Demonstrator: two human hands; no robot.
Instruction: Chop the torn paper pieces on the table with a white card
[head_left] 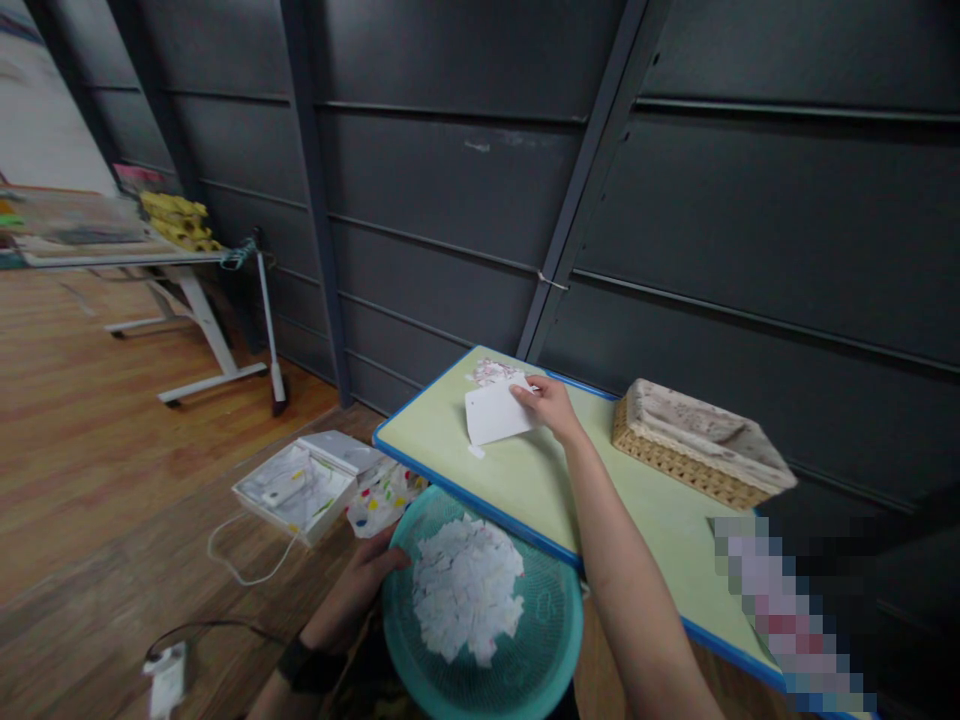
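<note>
With fingers closed on its left rim, my left hand [379,562] holds a turquoise plastic basket [551,640] below the table's front edge. A heap of torn white paper pieces [469,590] lies in the basket. My right hand [547,402] pinches a flat white card [499,412] by its right side, over the pale yellow-green table [525,480]. Just behind the card is a small pile of paper scraps [495,371], partly hidden by it. A single scrap [477,452] rests near the card's lower left corner.
A cloth-lined wicker basket [697,445] stands at the table's back right. On the floor at left are an open white box [300,490], a dotted plastic bag [382,497] and a power strip [168,680] with cords. A dark panelled wall [442,180] rises behind the table.
</note>
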